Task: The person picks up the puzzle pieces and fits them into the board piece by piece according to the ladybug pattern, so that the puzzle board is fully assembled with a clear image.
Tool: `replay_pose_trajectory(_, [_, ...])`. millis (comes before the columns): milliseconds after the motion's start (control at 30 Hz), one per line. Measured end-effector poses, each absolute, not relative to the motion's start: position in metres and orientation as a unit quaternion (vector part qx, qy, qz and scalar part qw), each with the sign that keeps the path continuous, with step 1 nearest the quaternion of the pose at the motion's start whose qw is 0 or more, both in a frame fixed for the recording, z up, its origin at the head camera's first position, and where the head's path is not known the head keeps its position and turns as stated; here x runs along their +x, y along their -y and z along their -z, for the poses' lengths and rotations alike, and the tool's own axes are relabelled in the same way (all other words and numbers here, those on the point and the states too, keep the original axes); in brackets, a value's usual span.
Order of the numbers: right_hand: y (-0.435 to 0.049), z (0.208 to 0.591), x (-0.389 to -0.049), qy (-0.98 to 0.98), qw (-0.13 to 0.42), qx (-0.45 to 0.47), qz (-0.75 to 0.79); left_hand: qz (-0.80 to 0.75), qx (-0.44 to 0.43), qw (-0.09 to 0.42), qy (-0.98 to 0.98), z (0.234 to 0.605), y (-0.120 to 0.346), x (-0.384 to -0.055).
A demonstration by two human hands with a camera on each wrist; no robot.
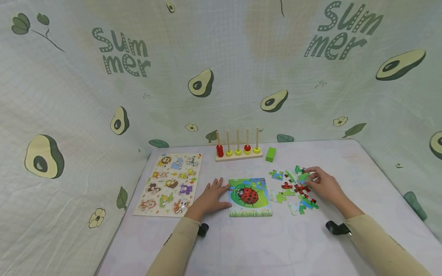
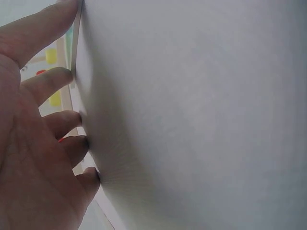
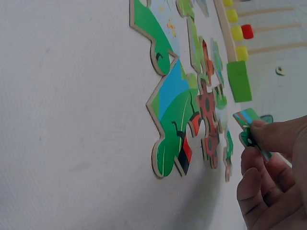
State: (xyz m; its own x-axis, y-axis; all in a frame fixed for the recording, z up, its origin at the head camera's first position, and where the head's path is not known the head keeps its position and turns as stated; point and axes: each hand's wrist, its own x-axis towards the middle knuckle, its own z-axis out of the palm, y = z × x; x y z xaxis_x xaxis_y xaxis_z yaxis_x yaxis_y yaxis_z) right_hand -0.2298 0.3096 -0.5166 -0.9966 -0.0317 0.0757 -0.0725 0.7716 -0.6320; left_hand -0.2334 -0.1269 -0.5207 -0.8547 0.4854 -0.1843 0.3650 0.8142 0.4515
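Head view: square ladybug board lies flat mid-table, glossy printed face, near and far edges roughly level, so no real long axis. Left hand is the nearer one, fingers spread and gripping nothing, tips right at the board's left edge. Loose puzzle pieces sit scattered just right of the board, between it and the right hand; so the board lies left of that hand, across the scatter. Farther back: wooden peg stacker with round red and yellow beads, green block. Far left: animal board, pale, flat, cartoon cutouts. Smooth white tablecloth, fabric backdrop with avocado print.

Left wrist view: left hand palm visible, fingers apart, tips down along the pale cloth; no grasp. Board's face not readable here.

Right wrist view: right hand pinches a small held piece between thumb and fingers, lifted clear of the cloth. Piece is green with a blue-orange strip, seen at a slant; can't tell its long axis. Loose pieces show thick pale cut edges, rounded tabs, shiny print.
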Motion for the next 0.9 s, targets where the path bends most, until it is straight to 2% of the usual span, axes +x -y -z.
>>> replay_pose_trajectory(900, [-0.262, 0.512, -0.220, 0.915, -0.011, 0.076, -0.395, -0.209, 0.222, 0.148, -0.941, 0.522, 0.127, -0.234])
